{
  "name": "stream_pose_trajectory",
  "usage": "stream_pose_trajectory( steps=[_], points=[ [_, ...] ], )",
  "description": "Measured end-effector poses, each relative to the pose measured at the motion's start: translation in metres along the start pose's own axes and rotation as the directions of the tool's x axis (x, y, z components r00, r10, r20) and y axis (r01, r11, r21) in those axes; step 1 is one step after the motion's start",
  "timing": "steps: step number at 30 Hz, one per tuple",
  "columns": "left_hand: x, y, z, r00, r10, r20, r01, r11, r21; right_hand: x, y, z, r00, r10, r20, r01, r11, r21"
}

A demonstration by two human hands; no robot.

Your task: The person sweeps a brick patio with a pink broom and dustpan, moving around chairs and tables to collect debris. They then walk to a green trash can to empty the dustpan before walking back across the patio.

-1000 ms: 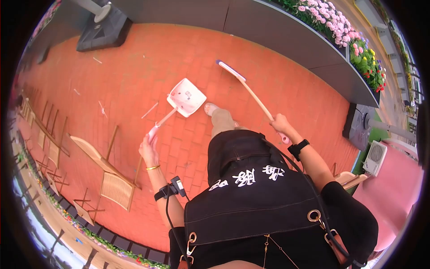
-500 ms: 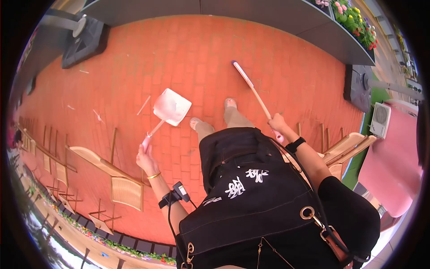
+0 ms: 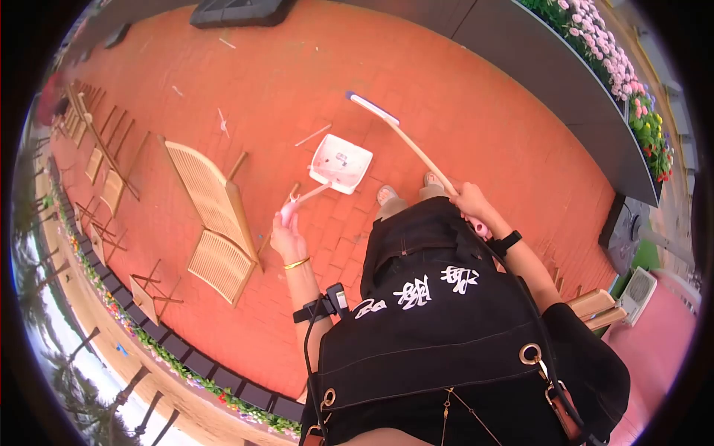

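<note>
My left hand is closed on the pink grip of a long-handled dustpan. The dustpan's white pan is over the red brick floor, with small dark bits in it. My right hand grips the wooden handle of a broom near its pink end. The broom's narrow head, white with a purple end, points up and left, beyond the dustpan. A thin pale stick lies on the floor just left of the pan, and a whitish scrap lies farther left.
A slatted wooden chair stands left of my left arm, with more chairs at the far left. Dark planter boxes with flowers border the upper right. A black base is at the top, and another chair at the lower right.
The view has turned and shifted, bringing the chairs and planter flowers closer in. The dustpan now shows its inside, and the broom head has swung left, nearer above the pan.
</note>
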State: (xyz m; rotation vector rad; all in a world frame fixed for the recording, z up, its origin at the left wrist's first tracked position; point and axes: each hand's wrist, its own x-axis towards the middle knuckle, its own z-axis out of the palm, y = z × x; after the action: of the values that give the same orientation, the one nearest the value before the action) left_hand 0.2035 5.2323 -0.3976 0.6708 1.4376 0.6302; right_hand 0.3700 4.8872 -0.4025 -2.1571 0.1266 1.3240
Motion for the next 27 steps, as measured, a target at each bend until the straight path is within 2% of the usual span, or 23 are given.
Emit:
stream_pose_trajectory(
  steps=[1,2,4,5,7,8,10,11,13,16,17,19,20,22,23,25,26,27],
  points=[
    [-0.003,0.002,-0.004,1.000,-0.009,-0.015,0.008,0.999,-0.048,0.011,-0.020,0.003,0.995,-0.078,-0.062,0.060,0.967,-0.247],
    [-0.006,0.000,-0.009,0.999,-0.017,-0.031,0.014,0.996,-0.084,0.027,-0.033,0.003,0.993,-0.109,-0.042,0.093,0.955,-0.281],
    [-0.012,-0.004,-0.017,0.998,-0.034,-0.061,0.024,0.988,-0.151,0.068,-0.056,0.004,0.941,-0.335,0.055,0.296,0.731,-0.615],
    [-0.015,-0.006,-0.019,0.996,-0.061,-0.062,0.049,0.982,-0.181,0.084,-0.072,0.003,0.934,-0.347,0.083,0.318,0.706,-0.633],
    [-0.016,-0.016,-0.024,0.990,-0.084,-0.114,0.055,0.971,-0.234,0.112,-0.105,0.003,0.903,-0.401,0.153,0.369,0.541,-0.756],
    [-0.013,-0.021,-0.024,0.987,-0.097,-0.130,0.059,0.961,-0.269,0.127,-0.122,0.006,0.897,-0.401,0.183,0.386,0.513,-0.766],
    [-0.005,-0.029,-0.019,0.978,-0.116,-0.173,0.053,0.943,-0.328,0.156,-0.159,0.017,0.911,-0.367,0.188,0.382,0.584,-0.717],
    [0.001,-0.032,-0.017,0.973,-0.109,-0.206,0.032,0.938,-0.345,0.168,-0.179,0.025,0.904,-0.367,0.218,0.401,0.558,-0.727],
    [0.013,-0.037,-0.008,0.957,-0.109,-0.270,0.000,0.927,-0.376,0.191,-0.218,0.042,0.930,-0.255,0.264,0.365,0.558,-0.745],
    [0.028,-0.039,0.004,0.919,-0.126,-0.373,-0.035,0.917,-0.396,0.213,-0.232,0.062,0.873,-0.257,0.414,0.487,0.413,-0.770],
    [0.035,-0.040,0.002,0.924,-0.109,-0.366,-0.050,0.915,-0.399,0.213,-0.234,0.063,0.872,-0.244,0.425,0.490,0.417,-0.766],
    [0.047,-0.030,0.009,0.924,-0.112,-0.365,-0.048,0.914,-0.403,0.213,-0.237,0.054,0.825,-0.124,0.552,0.543,0.449,-0.710],
    [0.048,-0.019,0.017,0.910,-0.096,-0.404,-0.057,0.935,-0.351,0.215,-0.237,0.042,0.825,-0.100,0.557,0.538,0.444,-0.716],
    [0.044,-0.005,0.037,0.892,-0.086,-0.444,-0.064,0.948,-0.313,0.223,-0.241,0.004,0.733,0.064,0.677,0.351,0.818,-0.457],
    [0.044,0.004,0.043,0.882,-0.098,-0.461,-0.052,0.952,-0.303,0.222,-0.244,-0.007,0.728,0.073,0.681,0.355,0.810,-0.467],
    [0.046,0.007,0.048,0.860,-0.115,-0.497,-0.047,0.952,-0.303,0.215,-0.248,-0.025,0.646,-0.017,0.763,0.480,0.786,-0.389],
    [0.047,0.008,0.049,0.885,-0.097,-0.456,-0.056,0.949,-0.312,0.214,-0.252,-0.031,0.636,-0.007,0.772,0.484,0.782,-0.392],
    [0.050,0.010,0.049,0.909,-0.073,-0.410,-0.068,0.945,-0.320,0.215,-0.258,-0.034,0.657,-0.057,0.752,0.563,0.700,-0.439]
  ],
)
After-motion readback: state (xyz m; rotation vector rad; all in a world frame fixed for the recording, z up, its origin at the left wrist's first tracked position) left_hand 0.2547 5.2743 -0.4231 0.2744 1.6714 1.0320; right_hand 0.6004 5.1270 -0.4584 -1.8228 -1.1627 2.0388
